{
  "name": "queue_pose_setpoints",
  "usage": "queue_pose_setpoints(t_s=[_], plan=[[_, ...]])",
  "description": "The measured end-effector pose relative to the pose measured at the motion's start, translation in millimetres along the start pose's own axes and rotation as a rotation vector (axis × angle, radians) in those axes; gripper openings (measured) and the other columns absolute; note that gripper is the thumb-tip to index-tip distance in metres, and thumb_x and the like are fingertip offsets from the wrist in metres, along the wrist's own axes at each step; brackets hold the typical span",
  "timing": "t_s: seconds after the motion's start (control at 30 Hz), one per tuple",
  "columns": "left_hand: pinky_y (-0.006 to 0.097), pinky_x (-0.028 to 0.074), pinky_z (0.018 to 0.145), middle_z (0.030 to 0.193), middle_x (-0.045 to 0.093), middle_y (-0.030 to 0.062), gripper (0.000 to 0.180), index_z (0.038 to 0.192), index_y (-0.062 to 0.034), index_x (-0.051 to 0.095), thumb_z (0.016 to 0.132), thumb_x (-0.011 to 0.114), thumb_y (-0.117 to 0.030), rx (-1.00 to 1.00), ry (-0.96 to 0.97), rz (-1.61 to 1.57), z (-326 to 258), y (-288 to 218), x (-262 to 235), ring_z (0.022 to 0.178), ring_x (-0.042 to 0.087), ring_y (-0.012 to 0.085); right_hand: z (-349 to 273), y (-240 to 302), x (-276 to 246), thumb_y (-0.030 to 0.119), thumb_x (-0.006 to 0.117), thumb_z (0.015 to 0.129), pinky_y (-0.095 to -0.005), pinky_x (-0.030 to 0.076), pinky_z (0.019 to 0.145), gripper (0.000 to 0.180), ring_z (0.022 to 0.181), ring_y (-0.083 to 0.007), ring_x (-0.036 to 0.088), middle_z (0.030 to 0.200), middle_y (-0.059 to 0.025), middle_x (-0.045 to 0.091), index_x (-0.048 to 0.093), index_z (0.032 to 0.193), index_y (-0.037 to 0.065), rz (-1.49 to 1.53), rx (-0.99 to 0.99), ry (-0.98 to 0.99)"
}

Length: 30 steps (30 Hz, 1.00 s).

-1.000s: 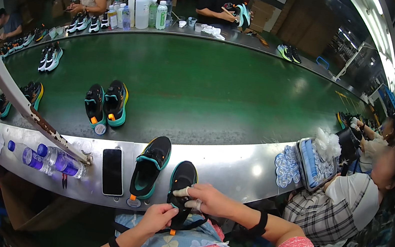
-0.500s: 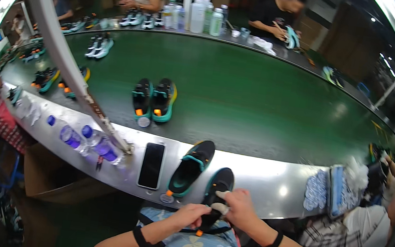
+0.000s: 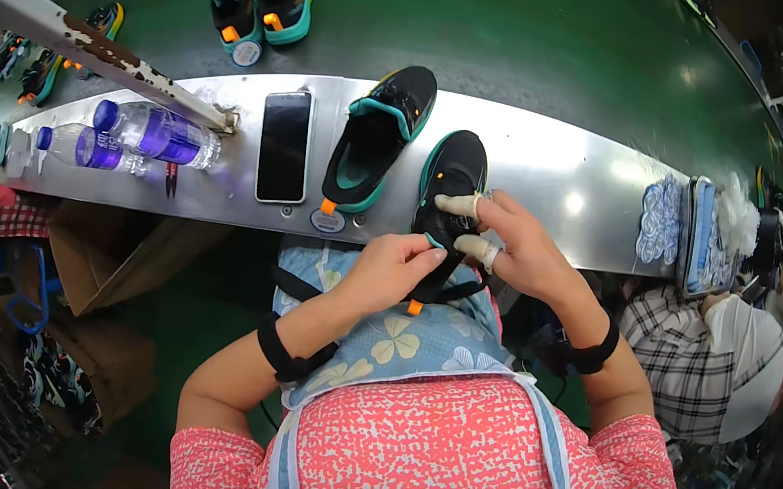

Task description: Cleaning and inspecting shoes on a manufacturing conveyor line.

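A black sneaker (image 3: 458, 166) with a teal sole and orange heel tab rests toe-first on the metal ledge, its heel over my lap. My left hand (image 3: 390, 269) pinches the left side of its collar. On the right, my right hand (image 3: 517, 247) grips the sneaker near the tongue and laces, with pale finger covers on thumb and forefinger. What lies right under the fingertips is partly hidden. Just left stands the matching sneaker (image 3: 378, 138), upright, with a round sticker (image 3: 327, 221) by its heel.
Left on the metal ledge (image 3: 560, 183) lie a phone (image 3: 284, 147) and purple-labelled bottles (image 3: 167, 135), beside a chipped metal post (image 3: 123, 57). Another sneaker pair (image 3: 263, 1) sits on the green belt (image 3: 502, 30). Blue-white bundles (image 3: 660, 222) and a co-worker's plaid sleeve (image 3: 680, 360) are at right.
My view has tilted down, so the ledge and sneakers sit higher in the picture and the people opposite are out of sight. Both hands stay on the same sneaker, with small finger shifts.
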<state>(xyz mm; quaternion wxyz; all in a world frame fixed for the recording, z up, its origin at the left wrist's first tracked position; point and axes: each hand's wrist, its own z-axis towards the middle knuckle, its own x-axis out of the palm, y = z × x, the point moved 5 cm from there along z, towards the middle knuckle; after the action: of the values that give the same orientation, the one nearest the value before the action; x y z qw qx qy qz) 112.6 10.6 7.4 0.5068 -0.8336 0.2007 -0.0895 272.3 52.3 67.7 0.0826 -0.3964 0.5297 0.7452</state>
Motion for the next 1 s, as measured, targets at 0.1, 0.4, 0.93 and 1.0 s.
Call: queue_pose_setpoints(t_s=[0.1,0.4,0.93,1.0], plan=[[0.033,0.043,0.056,0.061,0.059,0.01,0.029,0.088,0.0029,0.066,0.09,0.061,-0.026,-0.014,0.02,0.062,6,10,2,0.057,0.052,0.013,-5,2,12,0.02,0.075,0.076,-0.0381,0.04,0.077,0.032,0.073,-0.0292,0.054,0.078,-0.0094,0.057,0.064,0.101,0.006,-0.165,-0.027,-0.023],[0.034,0.043,0.056,0.062,0.06,0.0108,0.029,0.088,0.0027,0.065,0.091,0.059,-0.026,0.055,-0.013,0.086,-3,15,9,0.056,0.054,0.0161,-14,3,9,0.026,0.077,0.074,-0.0366,0.039,0.076,0.037,0.071,-0.027,0.051,0.071,-0.0074,0.054,0.065,0.103,0.006,0.047,0.053,0.041],[0.03,0.042,0.056,0.062,0.057,0.0057,0.029,0.086,0.003,0.065,0.092,0.058,-0.024,-0.039,0.003,-0.016,-2,8,9,0.058,0.049,0.01,-20,-5,20,0.022,0.075,0.075,-0.0384,0.039,0.08,0.035,0.076,-0.0268,0.055,0.08,-0.0057,0.06,0.065,0.108,0.013,-0.284,-0.012,-0.181],[0.03,0.042,0.056,0.062,0.057,0.0056,0.029,0.086,0.003,0.065,0.092,0.058,-0.024,-0.039,0.018,0.008,-1,10,10,0.058,0.049,0.0098,-14,-7,13,0.022,0.075,0.075,-0.0383,0.039,0.079,0.035,0.075,-0.0273,0.055,0.079,-0.0062,0.059,0.065,0.107,0.012,-0.187,-0.025,-0.141]])
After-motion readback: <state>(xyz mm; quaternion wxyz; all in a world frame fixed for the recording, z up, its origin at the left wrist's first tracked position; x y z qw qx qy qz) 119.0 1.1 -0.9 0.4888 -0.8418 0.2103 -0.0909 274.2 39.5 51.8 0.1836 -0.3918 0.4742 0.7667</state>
